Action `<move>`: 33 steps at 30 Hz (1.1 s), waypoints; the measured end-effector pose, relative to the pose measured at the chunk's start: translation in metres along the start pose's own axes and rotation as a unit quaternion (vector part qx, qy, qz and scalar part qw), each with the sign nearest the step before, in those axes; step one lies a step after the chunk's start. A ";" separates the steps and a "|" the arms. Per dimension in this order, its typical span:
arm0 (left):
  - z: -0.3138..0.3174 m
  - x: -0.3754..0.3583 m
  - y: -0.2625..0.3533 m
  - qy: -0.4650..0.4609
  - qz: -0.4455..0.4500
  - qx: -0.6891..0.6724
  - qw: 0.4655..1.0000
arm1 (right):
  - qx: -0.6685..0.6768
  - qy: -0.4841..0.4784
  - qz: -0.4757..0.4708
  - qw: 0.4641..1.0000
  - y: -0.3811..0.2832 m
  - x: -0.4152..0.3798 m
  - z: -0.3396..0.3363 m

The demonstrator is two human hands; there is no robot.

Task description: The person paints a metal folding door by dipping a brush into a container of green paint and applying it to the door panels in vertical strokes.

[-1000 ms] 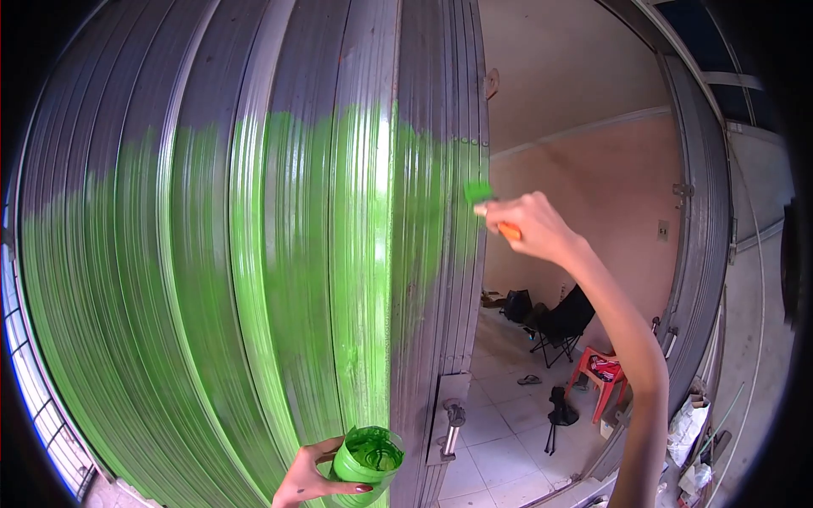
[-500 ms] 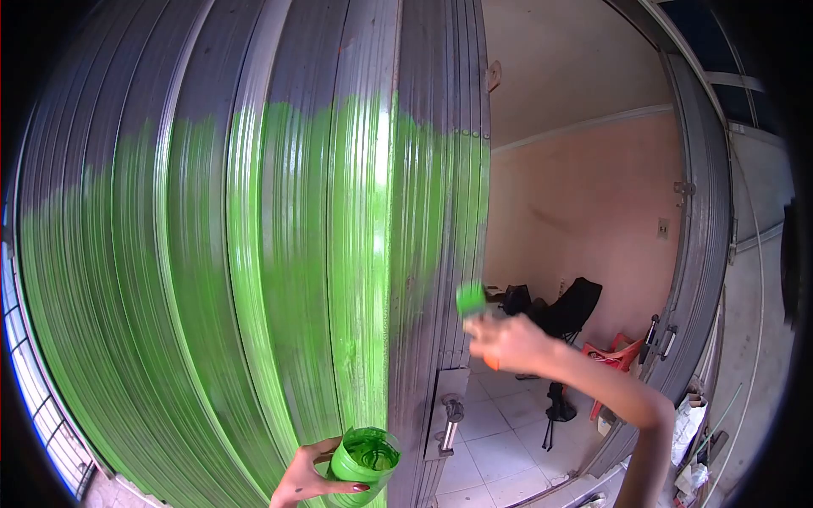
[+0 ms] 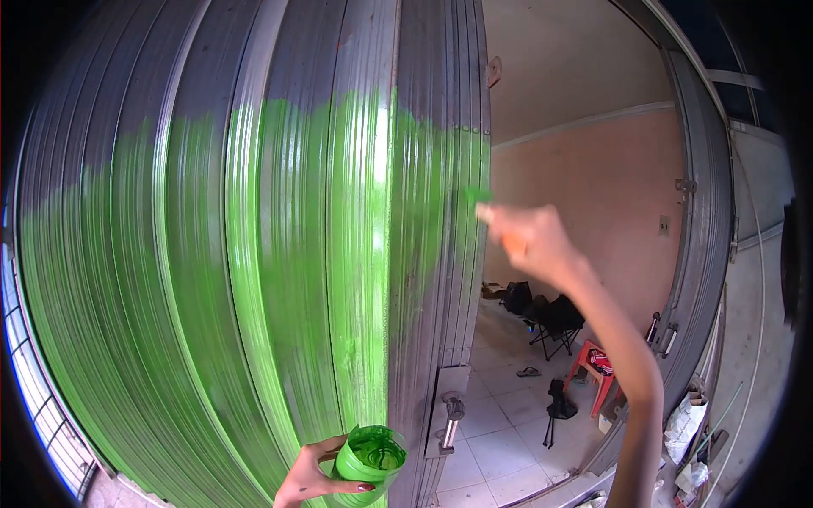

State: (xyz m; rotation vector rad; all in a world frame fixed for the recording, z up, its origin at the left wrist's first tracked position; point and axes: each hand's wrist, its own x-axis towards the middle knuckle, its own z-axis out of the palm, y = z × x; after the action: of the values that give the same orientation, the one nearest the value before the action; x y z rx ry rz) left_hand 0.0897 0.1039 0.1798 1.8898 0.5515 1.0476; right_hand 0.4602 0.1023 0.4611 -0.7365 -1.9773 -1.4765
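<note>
My left hand (image 3: 315,476) is wrapped round a cut plastic container of green paint (image 3: 366,470) low in front of the door. My right hand (image 3: 532,241) grips a paintbrush (image 3: 479,203) by its orange handle, and the green bristles are at the right edge of the folding metal door (image 3: 330,245). Fresh glossy green covers the door's middle and lower left. Bare grey metal shows along the top and down the lower right strip beside the handle (image 3: 451,415).
Right of the door is an opening to a tiled room with a pink wall (image 3: 593,186). Inside are a black folding chair (image 3: 557,323), a red plastic stool (image 3: 593,372) and a sandal (image 3: 528,372). White bags (image 3: 684,426) lie outside by the right frame.
My right hand has moved the paintbrush upward along the door's right edge. My left hand stays nearly in place with the paint container.
</note>
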 end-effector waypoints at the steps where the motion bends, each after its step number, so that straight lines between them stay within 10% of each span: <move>1: 0.000 -0.002 0.000 0.000 -0.003 -0.003 1.000 | -0.040 -0.064 -0.028 0.997 -0.020 -0.027 0.011; 4: -0.005 -0.008 -0.006 0.007 -0.014 -0.005 1.000 | -0.017 -0.223 -0.039 0.974 -0.089 -0.091 0.020; 7: -0.010 -0.007 -0.007 -0.014 -0.027 0.001 1.000 | 0.286 -0.362 0.036 0.886 -0.108 -0.090 0.012; 14: -0.010 -0.006 0.001 0.001 -0.003 0.009 1.000 | 0.201 -0.285 0.118 0.930 -0.021 0.041 -0.015; 22: -0.014 -0.006 -0.002 -0.009 -0.018 0.010 1.000 | 0.166 0.120 0.095 0.974 0.037 0.079 -0.012; 33: -0.019 -0.016 -0.002 0.001 -0.023 0.017 1.000 | 0.309 -0.236 0.088 0.917 -0.087 -0.054 0.006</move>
State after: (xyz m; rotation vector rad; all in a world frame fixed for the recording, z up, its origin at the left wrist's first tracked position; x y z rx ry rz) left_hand 0.0656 0.1029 0.1758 1.8968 0.6146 1.0168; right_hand 0.4349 0.0812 0.3636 -0.9992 -2.4618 -0.5201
